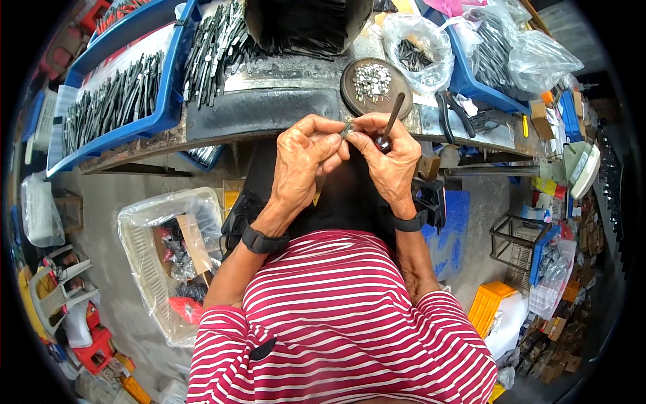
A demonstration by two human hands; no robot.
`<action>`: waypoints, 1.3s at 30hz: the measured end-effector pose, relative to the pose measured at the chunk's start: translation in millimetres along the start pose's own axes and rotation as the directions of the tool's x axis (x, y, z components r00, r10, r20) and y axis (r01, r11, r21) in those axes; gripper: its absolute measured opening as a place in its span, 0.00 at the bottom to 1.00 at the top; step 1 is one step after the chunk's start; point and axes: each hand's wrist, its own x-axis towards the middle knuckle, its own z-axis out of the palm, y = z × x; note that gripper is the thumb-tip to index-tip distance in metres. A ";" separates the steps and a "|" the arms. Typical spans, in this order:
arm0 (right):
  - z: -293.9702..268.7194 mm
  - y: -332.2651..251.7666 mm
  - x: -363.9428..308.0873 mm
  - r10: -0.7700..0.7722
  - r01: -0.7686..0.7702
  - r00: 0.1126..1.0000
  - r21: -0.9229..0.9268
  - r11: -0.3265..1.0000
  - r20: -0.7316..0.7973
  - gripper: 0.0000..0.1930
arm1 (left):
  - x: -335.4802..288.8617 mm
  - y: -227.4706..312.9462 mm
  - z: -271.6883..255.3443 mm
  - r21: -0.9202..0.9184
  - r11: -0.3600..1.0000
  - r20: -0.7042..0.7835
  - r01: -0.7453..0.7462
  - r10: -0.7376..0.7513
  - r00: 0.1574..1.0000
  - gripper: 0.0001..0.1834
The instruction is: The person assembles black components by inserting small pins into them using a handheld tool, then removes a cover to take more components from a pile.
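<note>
Both hands meet just in front of the bench edge. My left hand [299, 158] is closed, thumb and forefinger pinching a small dark pointed piece [346, 130]. The fingertips of my right hand [390, 161] come right up to that piece; whether they grip it too I cannot tell. Held in my right hand is also a slim dark rod-like tool [396, 113], pointing up and away, with a rounded shiny end near the palm. Just beyond the hands sits a round brown dish [348, 87] heaped with small silvery metal parts [372, 81].
Blue bins [173, 101] of slim black metal pieces [114, 104] stand at left, with more pieces loose beside them. Black-handled pliers [445, 118] and a plastic bag of dark parts [425, 50] lie right of the dish. A plastic-lined crate [138, 259] stands on the floor.
</note>
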 end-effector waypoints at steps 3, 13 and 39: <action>-0.8 3.0 1.3 -0.090 0.090 0.996 -0.029 0.996 -0.003 0.09 | 0.7 0.5 -0.5 -0.008 1.000 0.022 -0.007 0.007 1.000 0.07; -10.3 0.2 10.3 0.063 -0.067 0.998 0.226 0.972 0.025 0.14 | 8.3 5.1 -0.3 -0.070 0.997 0.121 0.041 -0.032 0.992 0.08; -9.7 6.3 22.4 0.018 -0.017 0.973 0.005 1.000 -0.229 0.18 | 32.8 -5.5 39.8 0.430 0.867 -0.015 -0.250 0.284 0.959 0.05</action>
